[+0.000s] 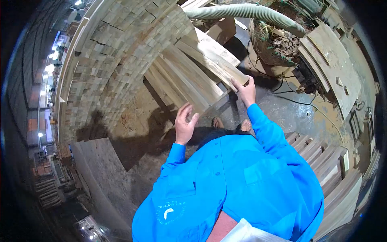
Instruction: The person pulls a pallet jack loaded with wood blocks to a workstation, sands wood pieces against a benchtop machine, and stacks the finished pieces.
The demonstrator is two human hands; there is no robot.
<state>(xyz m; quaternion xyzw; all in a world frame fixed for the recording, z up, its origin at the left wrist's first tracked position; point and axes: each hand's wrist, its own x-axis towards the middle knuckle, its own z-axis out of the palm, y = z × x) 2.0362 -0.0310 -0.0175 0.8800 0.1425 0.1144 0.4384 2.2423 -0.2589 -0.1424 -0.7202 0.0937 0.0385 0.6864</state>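
My right hand (246,91) grips the near end of a long wooden board (215,61), thumb and fingers closed around it. This board lies at a slant over other planks. My left hand (185,126) is open, its fingers slightly bent and the thumb apart, beside the near ends of the pale planks (190,77). It holds nothing, and I cannot tell whether its fingertips touch a plank. The far ends of the planks lie close against a big stack of wood pieces (133,44).
A ribbed hose (246,12) runs across the top, above a sack of wood scraps (274,42). At the right stands a worn board surface (332,60), with cables (298,101) on the floor nearby. More slatted timber (318,155) lies at lower right; a large panel (105,169) is at lower left.
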